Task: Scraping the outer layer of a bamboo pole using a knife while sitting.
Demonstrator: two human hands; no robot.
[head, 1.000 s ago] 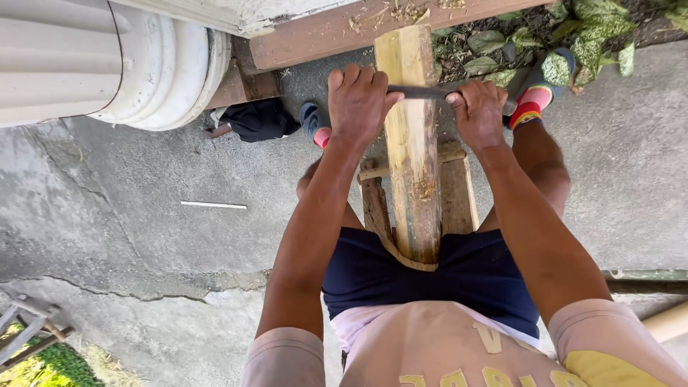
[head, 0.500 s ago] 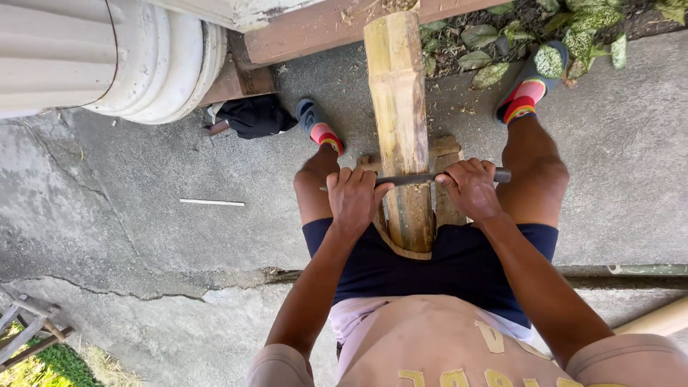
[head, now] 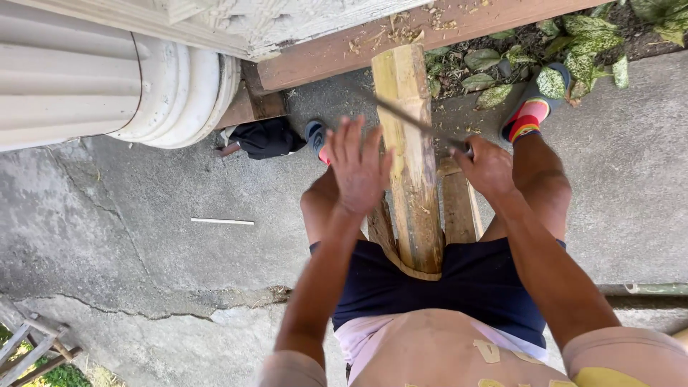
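Right hand (head: 487,168) clamped on blade (head: 412,122) | left hand (head: 358,168) spread over bamboo (head: 412,158) | cracked concrete (head: 143,244)

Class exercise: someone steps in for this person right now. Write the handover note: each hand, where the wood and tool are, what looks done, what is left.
Left hand: open, fingers spread, off the blade, over the bamboo slat.
Right hand: shut on one end of the thin metal blade, which lies slanted across the slat.
The slat runs between the knees, its far end against the brown wooden beam.
Done: shavings lie on the beam and the concrete floor, and the slat's face looks pale and scraped.
Left: probably more scraping; I cannot tell how much.
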